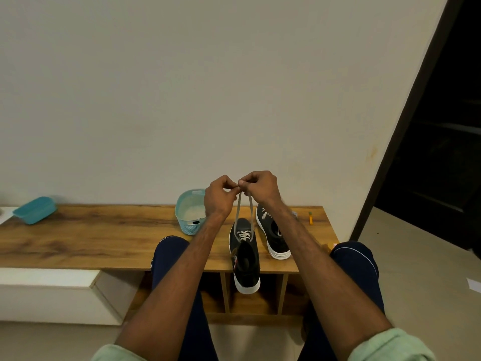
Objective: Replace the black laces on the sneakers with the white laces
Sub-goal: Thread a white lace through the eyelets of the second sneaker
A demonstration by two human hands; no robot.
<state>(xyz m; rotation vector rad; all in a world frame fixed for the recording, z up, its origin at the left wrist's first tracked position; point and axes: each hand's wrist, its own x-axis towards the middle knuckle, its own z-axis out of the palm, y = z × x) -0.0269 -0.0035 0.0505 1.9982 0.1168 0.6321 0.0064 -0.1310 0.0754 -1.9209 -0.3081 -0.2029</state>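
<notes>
A black sneaker [246,254] with a white sole lies on the wooden bench [104,230], its heel past the front edge. A white lace [244,235] crosses its lower eyelets, and both lace ends [244,207] rise to my hands. My left hand [218,198] and my right hand [259,187] meet above the shoe, each pinching a lace end at the fingertips. The second black sneaker [273,235] lies to the right, partly behind my right forearm, with white lacing near its toe.
A light blue basket [188,217] stands left of the shoes. Its lid [35,209] lies at the bench's far left. A small yellow object [310,218] sits at the back right. Open compartments sit under the bench; my knees flank the near sneaker.
</notes>
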